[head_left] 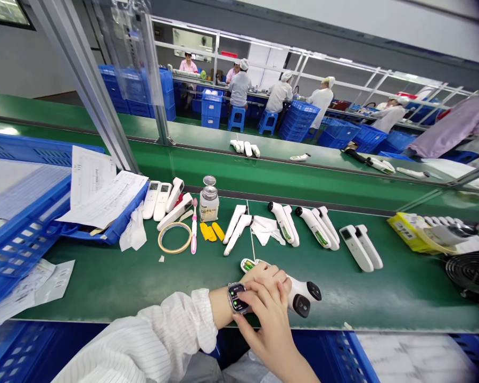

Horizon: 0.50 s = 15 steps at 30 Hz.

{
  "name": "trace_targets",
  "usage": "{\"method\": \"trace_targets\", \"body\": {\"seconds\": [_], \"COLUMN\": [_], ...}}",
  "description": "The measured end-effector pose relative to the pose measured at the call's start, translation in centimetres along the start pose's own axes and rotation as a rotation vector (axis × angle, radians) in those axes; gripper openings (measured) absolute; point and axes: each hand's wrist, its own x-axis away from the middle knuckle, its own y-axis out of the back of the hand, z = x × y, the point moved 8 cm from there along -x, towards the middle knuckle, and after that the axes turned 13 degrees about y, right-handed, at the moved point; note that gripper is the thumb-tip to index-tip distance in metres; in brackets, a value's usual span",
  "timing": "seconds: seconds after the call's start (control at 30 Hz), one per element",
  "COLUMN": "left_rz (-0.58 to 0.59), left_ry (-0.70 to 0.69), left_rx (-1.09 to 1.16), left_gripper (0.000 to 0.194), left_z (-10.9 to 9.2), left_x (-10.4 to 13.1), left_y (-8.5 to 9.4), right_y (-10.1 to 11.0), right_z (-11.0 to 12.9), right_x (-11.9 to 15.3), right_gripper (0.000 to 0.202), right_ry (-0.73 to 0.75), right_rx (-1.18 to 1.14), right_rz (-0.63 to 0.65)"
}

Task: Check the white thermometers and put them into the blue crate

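Note:
My left hand (268,274) is curled over a white infrared thermometer (299,298) just above the bench. A second thermometer (313,290) lies beside it, with green batteries showing in its handle. My right hand (265,314) crosses over the left, partly hiding its fingers. Its own fingers are apart, and one fingertip touches the lit screen of a smartwatch (237,298) on my left wrist. Further back are more white thermometers (281,223), some with open battery compartments, and a crumpled white tissue (266,230).
A tape roll (159,242), pink toothbrush (193,226), dispenser bottle (209,202) and yellow finger cots (211,232) sit left of centre. Blue crates (19,213) with papers stand left. A yellow box (409,234) and black fan (473,274) are right. Co-workers sit beyond the conveyor.

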Motion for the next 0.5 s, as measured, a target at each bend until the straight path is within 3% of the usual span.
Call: {"method": "trace_targets", "body": {"seconds": [0.1,0.3,0.5], "left_rz": [0.018,-0.066,-0.037], "left_ry": [-0.004,-0.034,-0.034], "left_rx": [0.091,0.057,0.073], "left_gripper": [0.043,0.043,0.043], "left_z": [0.14,-0.06,-0.13], "left_x": [-0.2,-0.27,0.32], "left_y": [0.26,0.67,0.07], "right_y": [0.05,0.09,-0.01], "right_z": [-0.06,-0.07,-0.22], "right_x": [0.08,0.1,0.3], "right_gripper": [0.029,0.029,0.025], "right_ry": [-0.006,-0.003,0.001], "right_rx": [0.0,0.028,-0.003], "right_rz": [-0.021,-0.038,-0.045]}}
